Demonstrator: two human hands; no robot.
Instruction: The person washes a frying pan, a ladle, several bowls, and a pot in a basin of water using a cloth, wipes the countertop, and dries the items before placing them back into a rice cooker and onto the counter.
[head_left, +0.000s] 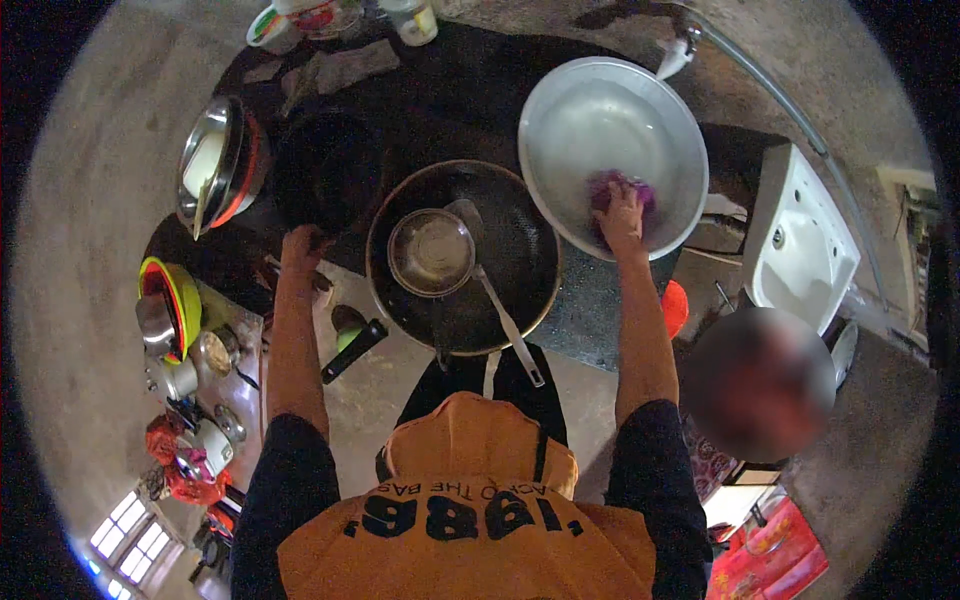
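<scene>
My right hand (624, 211) reaches into a wide metal basin (534, 187), its fingers on a wet-looking purple cloth (600, 189). The basin seems to hold water. My left hand (301, 247) is at the front edge of the dark countertop (457, 90); its fingers are in shadow, and whether they grip anything is unclear. Between my arms sits a large dark wok (517, 217). A round metal dipper (431, 251) rests in it, its long handle (510, 326) crossing the near rim.
Nested bowls (217, 165) stand at the left. A yellow-green basin (191, 307) and pots (214, 442) crowd a side table. A black handle (354, 351) juts near the wok. At right are a white washbasin (795, 255), a grey hose (772, 90) and a person (759, 384), blurred.
</scene>
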